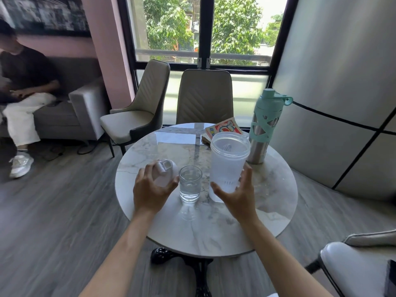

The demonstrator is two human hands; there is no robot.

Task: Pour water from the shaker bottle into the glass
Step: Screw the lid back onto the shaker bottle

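Far left, we see a person (23, 86) seated on a grey sofa (70, 116), well apart from the table. Nearer the middle stand two beige chairs (203, 97) before the window.

On the round marble table (214, 228), our left hand (151, 189) rests over the shaker's white lid (165, 171), which lies on the tabletop; the fingers curl loosely around the lid's near side, thumb stretched toward the glass. Whether they actually press it we cannot tell.

Just right of that hand stands the glass (190, 183), upright, clear water filling it roughly halfway or more. It sits between our two hands.

Right of the glass stands the shaker bottle (228, 163), upright, lid off, frosted and translucent, a wire whisk ball faintly visible inside. Our right hand (235, 198) sits at its near lower side with fingers spread apart, thumb toward the glass, cupped around the base but not clamped.

Behind the shaker lies a colourful book (222, 128), and far right stands a steel bottle with a teal sleeve (264, 125), cap closed.
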